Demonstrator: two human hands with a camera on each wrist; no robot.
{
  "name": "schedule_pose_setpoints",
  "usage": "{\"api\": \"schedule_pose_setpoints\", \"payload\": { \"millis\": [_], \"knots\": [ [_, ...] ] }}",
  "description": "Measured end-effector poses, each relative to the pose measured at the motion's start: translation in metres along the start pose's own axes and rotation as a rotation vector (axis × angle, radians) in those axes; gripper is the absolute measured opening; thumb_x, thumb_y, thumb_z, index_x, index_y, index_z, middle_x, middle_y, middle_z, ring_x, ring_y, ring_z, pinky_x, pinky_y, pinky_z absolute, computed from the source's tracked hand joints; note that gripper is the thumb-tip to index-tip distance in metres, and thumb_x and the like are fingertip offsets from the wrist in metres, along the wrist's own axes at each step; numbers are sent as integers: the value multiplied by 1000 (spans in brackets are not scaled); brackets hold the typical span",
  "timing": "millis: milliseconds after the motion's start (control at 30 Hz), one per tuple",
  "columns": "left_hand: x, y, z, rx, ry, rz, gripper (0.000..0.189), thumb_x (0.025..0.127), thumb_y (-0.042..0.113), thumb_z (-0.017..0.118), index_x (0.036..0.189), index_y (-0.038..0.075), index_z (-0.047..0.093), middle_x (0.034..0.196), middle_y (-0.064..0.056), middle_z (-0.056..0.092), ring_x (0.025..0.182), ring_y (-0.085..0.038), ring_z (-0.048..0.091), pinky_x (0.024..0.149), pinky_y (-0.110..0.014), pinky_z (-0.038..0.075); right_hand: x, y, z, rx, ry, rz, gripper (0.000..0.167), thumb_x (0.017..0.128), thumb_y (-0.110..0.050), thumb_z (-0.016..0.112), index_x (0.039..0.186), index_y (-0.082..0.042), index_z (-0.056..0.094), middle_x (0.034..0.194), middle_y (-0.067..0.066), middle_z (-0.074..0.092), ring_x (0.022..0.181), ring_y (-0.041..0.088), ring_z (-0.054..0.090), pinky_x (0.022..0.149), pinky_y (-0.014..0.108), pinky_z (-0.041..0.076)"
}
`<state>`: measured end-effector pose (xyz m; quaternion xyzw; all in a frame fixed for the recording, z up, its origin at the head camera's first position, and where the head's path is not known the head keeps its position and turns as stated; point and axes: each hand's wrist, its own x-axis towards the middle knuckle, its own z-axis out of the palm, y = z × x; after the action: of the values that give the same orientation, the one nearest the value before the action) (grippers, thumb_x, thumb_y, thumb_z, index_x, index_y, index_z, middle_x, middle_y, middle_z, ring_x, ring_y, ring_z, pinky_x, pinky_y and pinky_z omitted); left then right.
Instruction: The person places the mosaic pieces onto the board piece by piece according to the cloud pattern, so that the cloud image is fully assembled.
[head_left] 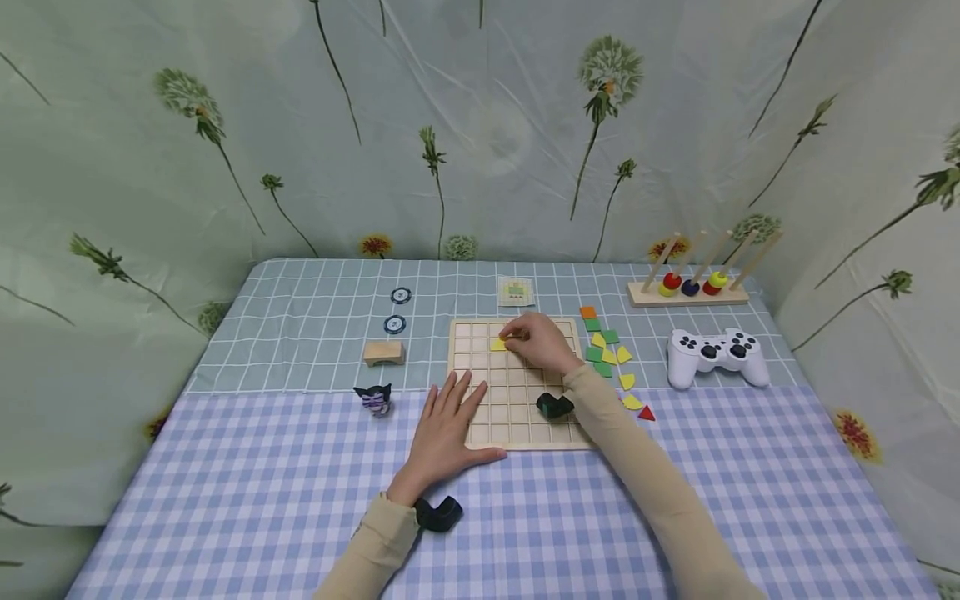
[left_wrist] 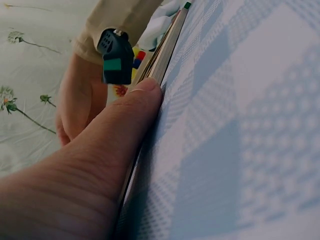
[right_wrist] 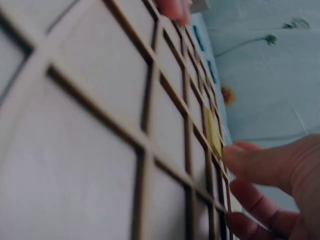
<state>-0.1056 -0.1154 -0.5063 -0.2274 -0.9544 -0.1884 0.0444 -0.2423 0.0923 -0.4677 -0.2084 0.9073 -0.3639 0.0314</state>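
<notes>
A square wooden grid board (head_left: 525, 414) lies on the table. My left hand (head_left: 445, 429) rests over its near left corner with fingers spread, and the thumb (left_wrist: 145, 86) lies along the near edge. My right hand (head_left: 540, 340) reaches over the board's far part, thumb and fingers drawn together at a small yellow tile (head_left: 498, 344). From the right wrist, the yellow tile (right_wrist: 213, 132) sits at a grid cell with the thumb tip (right_wrist: 232, 157) right at its edge. The fingertip on the tile's other side is hidden.
Loose yellow, green, orange and red pieces (head_left: 609, 337) lie right of the board. Behind it is a pattern card (head_left: 516, 291). Poker chips (head_left: 394, 324), a wooden block (head_left: 384, 352) and a figurine (head_left: 375, 400) stand left. A white game controller (head_left: 717, 357) and a peg stand (head_left: 690, 296) are right.
</notes>
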Motion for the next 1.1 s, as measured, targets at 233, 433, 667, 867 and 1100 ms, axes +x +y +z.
{"api": "schedule_pose_setpoints", "payload": {
  "millis": [233,433,667,867,1100],
  "knots": [
    [0,-1,-1,1,-1,1,103,71,74,61,150,15,30,156,-11,17,143,-28,5,113,-47,2,-9,27,-30,65,133,96,18,91,-16,64,100,-4,72,96,11,66,79,25,57,68,38,46],
    [-1,-1,-1,-8,-1,5,103,71,73,62,150,15,30,156,-11,17,143,-28,5,113,-48,2,-14,50,-58,-28,241,242,26,93,-24,61,104,-2,69,98,15,66,83,28,59,71,41,46],
    [-1,0,-1,-18,6,12,102,71,72,63,150,14,31,156,-11,18,143,-29,6,113,-49,3,-19,66,-75,-96,254,399,37,89,-35,65,101,-1,64,95,16,63,82,30,55,70,42,43],
    [-1,0,0,-13,1,13,103,72,72,63,150,15,30,156,-11,18,143,-29,6,113,-48,2,-20,72,-74,-173,229,457,46,88,-42,65,101,2,63,100,20,62,84,32,55,70,45,45],
    [-1,0,0,-10,7,10,103,72,73,62,150,15,30,156,-11,18,143,-28,5,113,-48,1,-16,70,-72,-183,266,451,39,88,-34,67,102,2,66,99,19,63,86,33,55,72,47,45]
  ]
}}
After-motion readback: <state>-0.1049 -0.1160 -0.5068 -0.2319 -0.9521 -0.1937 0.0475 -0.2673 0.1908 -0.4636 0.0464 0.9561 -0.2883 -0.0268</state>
